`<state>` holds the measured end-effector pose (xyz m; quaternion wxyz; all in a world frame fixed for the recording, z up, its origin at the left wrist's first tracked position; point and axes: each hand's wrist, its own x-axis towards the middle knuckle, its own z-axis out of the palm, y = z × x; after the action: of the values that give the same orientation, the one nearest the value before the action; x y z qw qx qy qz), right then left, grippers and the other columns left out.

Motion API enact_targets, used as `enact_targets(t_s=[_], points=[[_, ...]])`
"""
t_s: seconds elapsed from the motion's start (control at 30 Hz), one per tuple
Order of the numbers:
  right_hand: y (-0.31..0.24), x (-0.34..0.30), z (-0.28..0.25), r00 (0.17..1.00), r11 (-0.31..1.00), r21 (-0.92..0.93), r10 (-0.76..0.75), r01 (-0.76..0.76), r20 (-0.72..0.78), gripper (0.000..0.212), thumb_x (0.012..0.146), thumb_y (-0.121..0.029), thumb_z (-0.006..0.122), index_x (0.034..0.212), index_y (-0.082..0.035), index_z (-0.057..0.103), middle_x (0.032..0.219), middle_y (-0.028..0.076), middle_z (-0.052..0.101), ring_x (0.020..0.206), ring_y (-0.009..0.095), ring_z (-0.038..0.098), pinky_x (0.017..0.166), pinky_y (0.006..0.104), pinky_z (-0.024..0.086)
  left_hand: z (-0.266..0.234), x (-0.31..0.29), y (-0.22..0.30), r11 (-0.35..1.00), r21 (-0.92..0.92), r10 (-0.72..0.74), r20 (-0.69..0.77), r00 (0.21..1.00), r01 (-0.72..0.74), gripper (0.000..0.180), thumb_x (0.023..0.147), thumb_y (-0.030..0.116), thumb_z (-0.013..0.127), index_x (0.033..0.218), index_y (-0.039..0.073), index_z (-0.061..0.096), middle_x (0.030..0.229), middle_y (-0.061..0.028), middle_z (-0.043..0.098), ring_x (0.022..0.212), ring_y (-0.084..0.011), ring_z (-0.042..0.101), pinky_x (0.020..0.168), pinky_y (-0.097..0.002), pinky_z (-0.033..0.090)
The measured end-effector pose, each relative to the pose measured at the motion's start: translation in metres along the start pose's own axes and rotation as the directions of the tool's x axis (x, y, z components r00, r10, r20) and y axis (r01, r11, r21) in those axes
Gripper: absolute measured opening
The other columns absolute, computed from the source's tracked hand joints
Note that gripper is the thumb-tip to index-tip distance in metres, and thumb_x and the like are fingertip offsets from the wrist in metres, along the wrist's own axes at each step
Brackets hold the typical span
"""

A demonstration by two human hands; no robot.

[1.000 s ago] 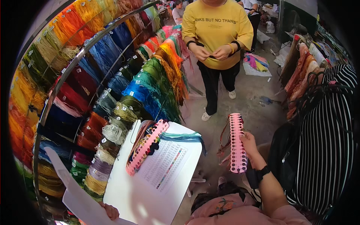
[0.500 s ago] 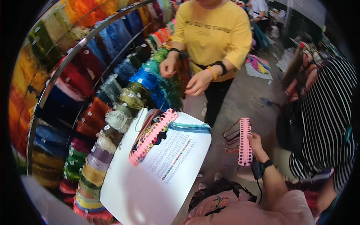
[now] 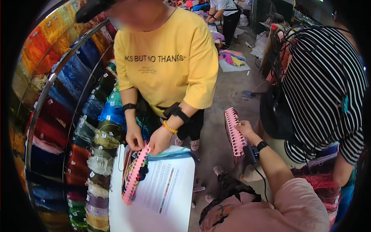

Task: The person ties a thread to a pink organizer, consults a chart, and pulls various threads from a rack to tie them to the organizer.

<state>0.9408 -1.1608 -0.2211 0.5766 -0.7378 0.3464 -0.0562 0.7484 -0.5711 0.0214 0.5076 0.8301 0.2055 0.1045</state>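
Observation:
My right hand [image 3: 245,130] reaches out from the lower right, its fingers closed on the edge of a long pink thread holder [image 3: 235,133] with rows of holes along both sides. Dark reddish threads show at its edges. My left hand is out of the picture. On a white board [image 3: 179,193] to the left lies a second pink thread holder [image 3: 135,178], strung with colored threads. A co-worker's hands [image 3: 148,141] are at its far end, beside a bundle of teal and blue threads [image 3: 172,155]. A printed chart [image 3: 158,185] with a colored column lies under it.
Curved metal racks [image 3: 50,83] of colored yarn skeins [image 3: 100,164] fill the left side. A person in a yellow shirt [image 3: 166,54] stands across the board. Another in a striped top [image 3: 324,85] bends at the right. Colored bundles on a sheet [image 3: 234,62] lie on the floor.
The co-worker in yellow has come closer and brought both hands down to the holder on the board. My right hand, still gripping its holder, has tilted it and shifted left. The view has turned.

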Motion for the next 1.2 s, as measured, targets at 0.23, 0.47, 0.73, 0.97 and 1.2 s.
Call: enact_targets(t_s=[0.23,0.47,0.73,0.97,1.2], points=[[0.044,0.082,0.006,0.972,0.987,-0.034,0.145,-0.154,-0.183,0.02,0.065,-0.011,0.059,0.079,0.004,0.058,0.071,0.014,0.06,0.063,0.021,0.059,0.058,0.0325,0.045,0.052,0.034,0.063,0.998,0.059,0.001,0.004,1.0,-0.001,0.035,0.072,0.013,0.049,0.103,-0.002,0.044,0.098,-0.0127,0.047,0.086,-0.0186,0.047,0.073,-0.0283,0.039],[0.052,0.098,0.004,0.953,0.952,0.112,0.293,-0.283,-0.079,0.022,0.069,-0.008,0.057,0.087,0.005,0.056,0.073,0.014,0.059,0.065,0.023,0.059,0.059,0.031,0.046,0.066,0.061,0.092,0.994,0.108,-0.015,-0.019,1.0,0.017,0.036,0.072,0.014,0.05,0.105,-0.002,0.043,0.099,-0.0132,0.047,0.086,-0.0187,0.047,0.073,-0.0288,0.038],[0.038,0.105,-0.015,0.963,0.969,-0.137,0.173,-0.204,-0.208,0.02,0.07,-0.007,0.057,0.085,0.006,0.054,0.072,0.011,0.058,0.064,0.018,0.057,0.058,0.0301,0.044,0.042,0.074,0.071,0.992,0.082,-0.091,-0.029,0.995,0.093,0.038,0.072,0.015,0.051,0.106,-0.002,0.042,0.099,-0.0137,0.048,0.087,-0.0188,0.048,0.074,-0.0294,0.038],[-0.014,0.139,-0.023,0.987,0.986,-0.118,0.1,-0.116,-0.129,0.016,0.071,-0.006,0.053,0.082,0.005,0.054,0.069,0.009,0.056,0.059,0.017,0.054,0.054,0.0295,0.043,0.04,0.073,0.057,0.984,0.037,-0.17,-0.045,0.984,0.172,0.04,0.072,0.015,0.052,0.107,-0.001,0.042,0.099,-0.0142,0.048,0.087,-0.0189,0.048,0.075,-0.0298,0.038],[-0.061,0.218,-0.037,0.998,0.995,-0.087,0.048,-0.05,-0.03,0.013,0.07,-0.004,0.054,0.081,0.004,0.054,0.066,0.007,0.056,0.055,0.015,0.053,0.051,0.0289,0.042,0.094,0.105,0.094,0.985,0.047,-0.163,-0.035,0.986,0.164,0.041,0.072,0.016,0.052,0.108,-0.001,0.041,0.1,-0.0148,0.048,0.088,-0.019,0.048,0.076,-0.0303,0.038]])
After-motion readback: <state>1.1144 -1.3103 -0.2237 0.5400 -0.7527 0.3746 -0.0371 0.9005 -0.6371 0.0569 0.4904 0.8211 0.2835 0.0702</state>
